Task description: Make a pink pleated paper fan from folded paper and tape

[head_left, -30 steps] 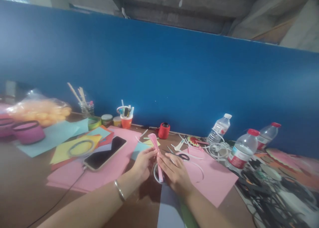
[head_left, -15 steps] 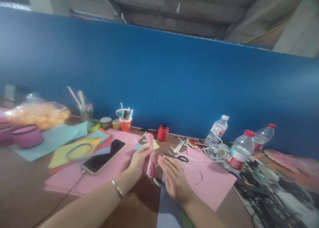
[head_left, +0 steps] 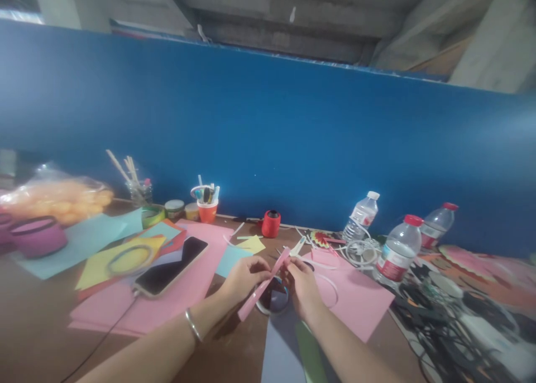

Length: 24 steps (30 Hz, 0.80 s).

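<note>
A pleated strip of pink paper (head_left: 260,291) is held at a slant between my two hands, its lower end pointing toward me. My left hand (head_left: 247,277), with a silver bangle at the wrist, pinches its left side. The fingers of my right hand (head_left: 302,285) close on its upper right end. Just beneath the paper, a round roll of tape (head_left: 274,305) lies on the table, partly covered. Black-handled scissors (head_left: 309,266) are mostly hidden behind my right hand and the paper.
Pink sheets (head_left: 352,299) lie to the right, and a phone (head_left: 173,268) rests on more paper to the left. Bottles (head_left: 397,252) and tangled cables (head_left: 452,321) occupy the right side. A red spool (head_left: 271,224) and a cup of tools (head_left: 207,210) stand along the blue partition (head_left: 268,126).
The pleated paper has turned from upright to slanted and come lower. My right hand, flat beside it before, has closed on its upper end.
</note>
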{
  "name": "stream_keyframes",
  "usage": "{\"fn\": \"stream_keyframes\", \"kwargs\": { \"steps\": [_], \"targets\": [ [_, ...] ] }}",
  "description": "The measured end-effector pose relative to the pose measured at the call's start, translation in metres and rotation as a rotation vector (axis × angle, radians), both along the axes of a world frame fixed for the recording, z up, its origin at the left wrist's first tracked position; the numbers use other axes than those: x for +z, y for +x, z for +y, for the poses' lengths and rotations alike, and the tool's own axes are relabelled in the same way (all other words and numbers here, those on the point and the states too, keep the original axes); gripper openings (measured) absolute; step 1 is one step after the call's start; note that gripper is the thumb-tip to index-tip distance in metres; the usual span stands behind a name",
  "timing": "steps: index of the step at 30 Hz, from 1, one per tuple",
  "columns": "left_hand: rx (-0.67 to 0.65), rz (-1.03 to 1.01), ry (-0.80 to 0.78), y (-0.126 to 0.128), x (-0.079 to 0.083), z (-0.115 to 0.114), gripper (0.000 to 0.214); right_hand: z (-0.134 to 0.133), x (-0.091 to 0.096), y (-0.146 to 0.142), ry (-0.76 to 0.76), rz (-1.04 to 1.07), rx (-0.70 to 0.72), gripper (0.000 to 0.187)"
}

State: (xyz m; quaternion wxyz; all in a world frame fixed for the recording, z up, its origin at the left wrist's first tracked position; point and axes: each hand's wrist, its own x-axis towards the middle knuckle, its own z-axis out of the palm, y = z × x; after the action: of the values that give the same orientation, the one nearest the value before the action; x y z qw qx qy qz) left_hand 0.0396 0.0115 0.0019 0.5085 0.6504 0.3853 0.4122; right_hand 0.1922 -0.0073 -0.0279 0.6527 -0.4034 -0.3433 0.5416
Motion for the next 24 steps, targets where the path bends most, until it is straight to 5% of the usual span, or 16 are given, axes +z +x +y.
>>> {"fn": "stream_keyframes", "kwargs": {
  "steps": [14,24],
  "targets": [
    [0.047,0.001,0.000,0.0000,-0.0056,0.0025,0.004,-0.0007,0.0007,-0.0017,-0.021,-0.074,0.008,0.020],
    [0.004,-0.093,-0.145,-0.0003,-0.0046,0.0046,0.018,-0.0028,0.0057,-0.0038,-0.088,-0.015,-0.044,0.023]
  ]
}}
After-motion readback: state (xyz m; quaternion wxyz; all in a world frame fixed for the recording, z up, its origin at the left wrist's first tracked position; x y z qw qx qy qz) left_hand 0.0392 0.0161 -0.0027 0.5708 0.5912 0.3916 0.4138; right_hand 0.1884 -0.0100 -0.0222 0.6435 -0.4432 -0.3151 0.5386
